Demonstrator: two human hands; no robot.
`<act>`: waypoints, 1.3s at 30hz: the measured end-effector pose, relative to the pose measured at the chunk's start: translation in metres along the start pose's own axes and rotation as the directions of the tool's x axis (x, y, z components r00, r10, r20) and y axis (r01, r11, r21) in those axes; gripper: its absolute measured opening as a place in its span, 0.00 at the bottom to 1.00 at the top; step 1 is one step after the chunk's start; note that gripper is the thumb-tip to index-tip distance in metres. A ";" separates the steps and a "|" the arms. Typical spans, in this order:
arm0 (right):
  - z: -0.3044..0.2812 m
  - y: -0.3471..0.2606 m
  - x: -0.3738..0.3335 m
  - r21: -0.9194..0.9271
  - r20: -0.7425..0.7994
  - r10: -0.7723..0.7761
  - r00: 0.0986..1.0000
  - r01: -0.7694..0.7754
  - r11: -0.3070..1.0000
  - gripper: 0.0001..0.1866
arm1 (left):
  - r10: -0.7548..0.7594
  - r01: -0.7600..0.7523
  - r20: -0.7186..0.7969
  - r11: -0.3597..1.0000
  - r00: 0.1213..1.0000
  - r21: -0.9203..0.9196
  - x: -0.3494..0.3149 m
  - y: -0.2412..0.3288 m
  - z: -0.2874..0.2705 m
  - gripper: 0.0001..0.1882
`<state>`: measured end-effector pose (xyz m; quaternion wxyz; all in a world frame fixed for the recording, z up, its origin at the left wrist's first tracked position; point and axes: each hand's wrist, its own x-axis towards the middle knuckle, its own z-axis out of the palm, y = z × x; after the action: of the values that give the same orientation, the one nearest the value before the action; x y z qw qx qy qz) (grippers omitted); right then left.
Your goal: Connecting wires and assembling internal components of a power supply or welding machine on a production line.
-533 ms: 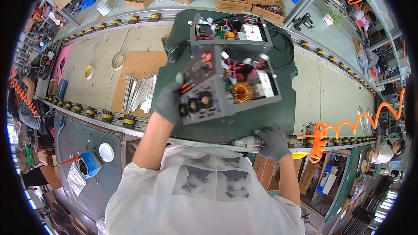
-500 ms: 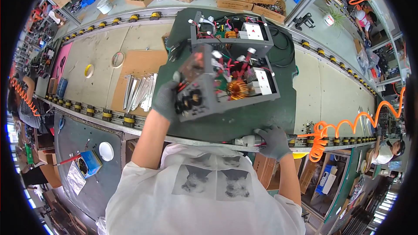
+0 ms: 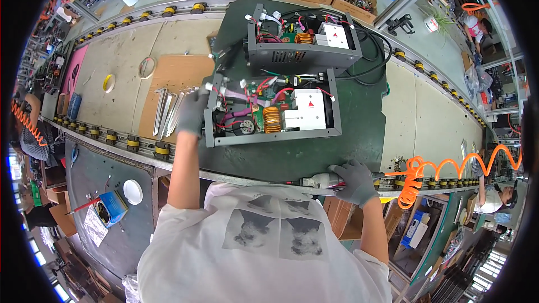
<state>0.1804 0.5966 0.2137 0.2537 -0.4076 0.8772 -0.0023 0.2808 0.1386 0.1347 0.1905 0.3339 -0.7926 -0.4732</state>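
Grey knit gloves cover both hands. The left hand [image 3: 193, 111] is wrapped around the left end wall of the near open chassis [image 3: 273, 116], a dark metal tray that lies flat on the green mat [image 3: 314, 154] with its coil, wiring and white-labelled block facing up. A second open chassis [image 3: 303, 39] sits just beyond the near one on the same mat, almost touching it. The right hand [image 3: 355, 180] is off the near chassis, at the mat's front edge, fingers curled over a pneumatic screwdriver [image 3: 319, 180] that lies along that edge; an orange coiled hose [image 3: 449, 169] runs away from it to the right. Left of the near chassis, a bundle of bright metal strips [image 3: 168, 111] rests on a cardboard sheet [image 3: 168, 81] on the worktop [image 3: 112, 62].
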 end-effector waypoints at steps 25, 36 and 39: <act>-0.095 -0.071 0.018 0.090 -0.736 -0.008 0.677 0.110 0.990 0.13 | 0.747 -0.869 0.481 0.262 0.458 0.421 -0.171 0.115 0.034 0.09; -0.115 -0.069 0.035 -0.067 -0.562 -0.490 0.666 0.554 0.830 0.14 | 0.670 -0.880 0.578 0.280 0.465 0.383 -0.184 0.101 0.032 0.21; -0.134 -0.064 0.040 0.007 -0.622 -0.411 0.667 0.530 0.848 0.19 | 0.704 -0.865 0.524 0.279 0.479 0.416 -0.186 0.104 0.034 0.15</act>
<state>0.1447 0.4976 0.3263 -0.0087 -0.5729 0.7707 -0.2789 0.3544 0.3260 0.2121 0.1780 -0.1212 -0.9752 -0.0517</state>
